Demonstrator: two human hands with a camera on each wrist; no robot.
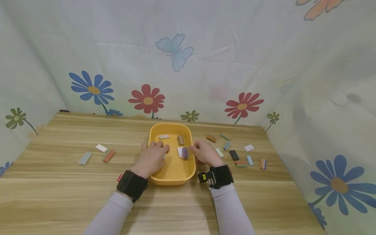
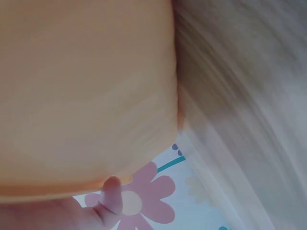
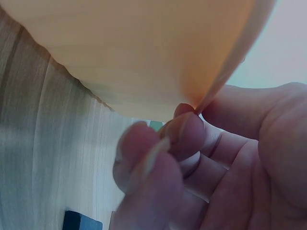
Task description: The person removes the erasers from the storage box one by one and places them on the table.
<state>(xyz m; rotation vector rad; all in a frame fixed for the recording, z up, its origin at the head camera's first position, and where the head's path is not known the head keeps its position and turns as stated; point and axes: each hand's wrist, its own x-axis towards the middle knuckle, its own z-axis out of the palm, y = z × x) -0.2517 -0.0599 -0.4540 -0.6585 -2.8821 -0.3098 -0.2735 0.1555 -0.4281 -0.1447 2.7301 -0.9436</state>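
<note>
A yellow bin (image 1: 171, 174) stands on the wooden table between the two hands. My left hand (image 1: 150, 159) grips its left rim, with fingers over the inside and the thumb (image 2: 112, 194) at the outer wall. At the right rim, my right hand (image 1: 206, 153) pinches the edge between thumb and curled fingers, which the right wrist view shows close up. Inside the bin lie a white block (image 1: 163, 136), a brown block (image 1: 180, 140) and a purple block (image 1: 184, 153) over a white one (image 1: 180, 152). A pale piece (image 1: 164, 157) is partly hidden by the left fingers.
Left of the bin lie a grey block (image 1: 85, 158), a white block (image 1: 101, 148) and a reddish-brown block (image 1: 109, 156). Several small coloured blocks are scattered to the right, among them a black one (image 1: 234, 155). A flower-printed curtain (image 1: 205, 65) hangs behind the table.
</note>
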